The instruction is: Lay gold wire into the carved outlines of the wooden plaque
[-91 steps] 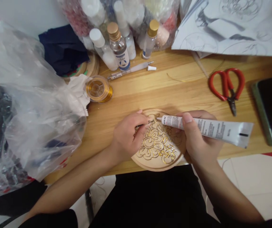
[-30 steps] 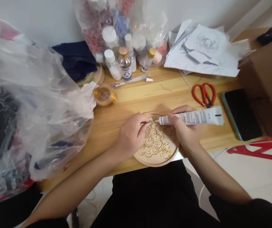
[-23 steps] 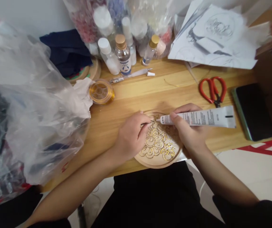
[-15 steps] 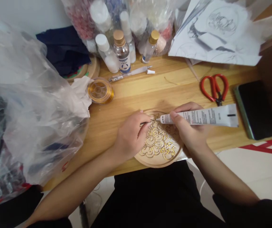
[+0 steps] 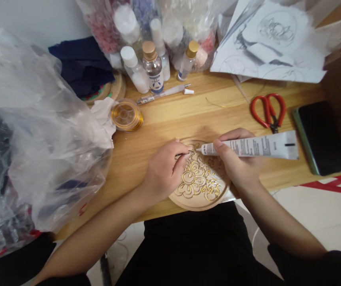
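Note:
A round wooden plaque [image 5: 201, 204] with a raised rim lies at the table's front edge. Gold wire [image 5: 192, 178] forms a flower and scrolls on its face. My right hand [image 5: 240, 165] grips a white tube of glue [image 5: 253, 146], held nearly level, its nozzle pointing left just over the plaque's upper part. Thumb and forefinger of my left hand [image 5: 164, 171] pinch a thin dark tool [image 5: 182, 153], mostly hidden by the fingers. The tool's tip is close to the nozzle; whether they touch I cannot tell.
Red-handled pliers [image 5: 268, 111] and a phone [image 5: 322, 137] lie to the right. A spool of gold wire [image 5: 127, 115], a pen [image 5: 164, 93] and small bottles [image 5: 155, 73] stand or lie behind. Plastic bags [image 5: 54, 159] crowd the left; drawings [image 5: 271, 47] lie at back right.
The view has shifted very slightly. Both hands stay almost in place, with the nozzle still beside the tool's tip.

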`<state>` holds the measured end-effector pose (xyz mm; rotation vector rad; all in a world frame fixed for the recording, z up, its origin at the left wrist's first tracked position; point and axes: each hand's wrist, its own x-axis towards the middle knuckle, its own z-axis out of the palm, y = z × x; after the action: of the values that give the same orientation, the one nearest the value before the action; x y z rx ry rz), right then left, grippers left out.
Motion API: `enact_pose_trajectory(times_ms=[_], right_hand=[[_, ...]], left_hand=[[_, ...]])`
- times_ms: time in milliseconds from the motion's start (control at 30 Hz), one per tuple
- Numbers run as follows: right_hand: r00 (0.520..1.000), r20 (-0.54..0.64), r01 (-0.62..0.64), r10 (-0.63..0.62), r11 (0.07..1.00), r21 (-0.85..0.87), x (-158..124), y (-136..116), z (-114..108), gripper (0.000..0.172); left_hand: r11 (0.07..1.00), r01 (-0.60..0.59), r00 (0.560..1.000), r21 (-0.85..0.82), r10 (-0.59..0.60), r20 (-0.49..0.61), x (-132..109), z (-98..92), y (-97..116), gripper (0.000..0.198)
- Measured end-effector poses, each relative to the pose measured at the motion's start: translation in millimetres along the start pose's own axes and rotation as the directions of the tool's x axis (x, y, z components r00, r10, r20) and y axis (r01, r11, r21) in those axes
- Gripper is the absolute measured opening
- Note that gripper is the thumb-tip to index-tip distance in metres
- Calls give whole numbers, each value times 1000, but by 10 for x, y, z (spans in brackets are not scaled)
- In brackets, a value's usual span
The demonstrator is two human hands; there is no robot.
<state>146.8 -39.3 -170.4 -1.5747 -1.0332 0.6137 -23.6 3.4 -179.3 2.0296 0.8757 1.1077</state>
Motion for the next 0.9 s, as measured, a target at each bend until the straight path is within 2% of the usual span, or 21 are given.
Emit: enact_pose_trajectory(times_ms=[300, 433, 567, 700, 900], right_hand=[[1000, -16, -24, 24, 999, 22, 9, 23, -2, 10], [998, -36, -45, 48, 995, 84, 9, 50, -3, 9], [994, -53, -82, 91, 986, 148, 8, 55, -2, 8], [992, -63, -100, 112, 981, 166, 5, 39, -1, 8], [988, -52, -134, 147, 971, 198, 9, 4, 4, 8]], left_hand=[[999, 25, 1000, 20, -25, -5, 5, -9, 10, 16], [999, 29, 999, -17, -29, -16, -4, 0, -3, 17], [992, 70, 995, -103, -76, -63, -46, 9, -27, 19], [987, 122, 985, -109, -134, -107, -83, 11, -41, 21], [984, 149, 985, -102, -157, -73, -70, 22, -11, 20]])
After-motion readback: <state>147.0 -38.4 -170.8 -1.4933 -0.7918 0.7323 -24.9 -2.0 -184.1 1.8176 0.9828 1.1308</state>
